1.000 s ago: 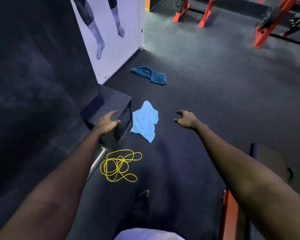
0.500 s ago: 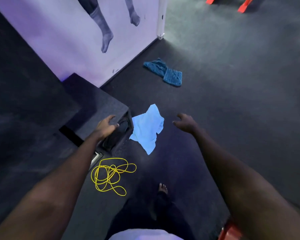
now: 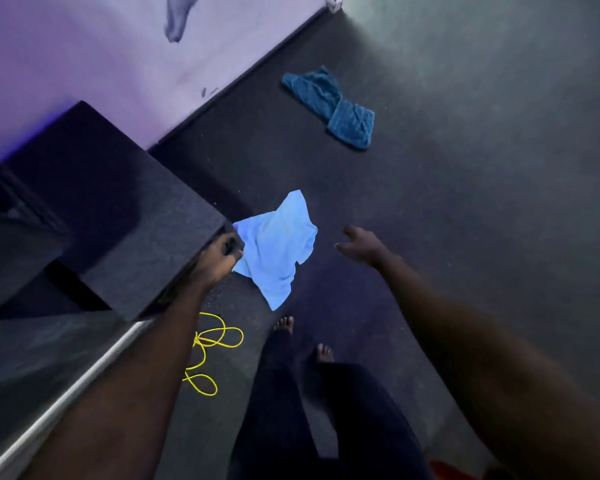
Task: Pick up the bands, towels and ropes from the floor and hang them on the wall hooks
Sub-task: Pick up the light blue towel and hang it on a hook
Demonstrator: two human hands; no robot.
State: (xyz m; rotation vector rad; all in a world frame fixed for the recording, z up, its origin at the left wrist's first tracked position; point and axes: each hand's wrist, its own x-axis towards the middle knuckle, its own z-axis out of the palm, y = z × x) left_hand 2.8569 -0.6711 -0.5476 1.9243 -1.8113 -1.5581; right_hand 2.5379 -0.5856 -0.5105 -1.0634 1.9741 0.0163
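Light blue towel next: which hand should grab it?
Right, probably. The right hand hangs open and free just right of the light blue towel. The left hand sits curled at the corner of the dark box, seemingly bracing there.

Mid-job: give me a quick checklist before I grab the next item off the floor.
1. Light blue towel between both hands: ok.
2. Left hand gripping it: cannot tell; fingers curled at its edge, beside the black box.
3. Right hand free: ok, open, holding nothing.
4. Yellow rope clear of feet: ok.
5. Wall hooks in view: not ok.
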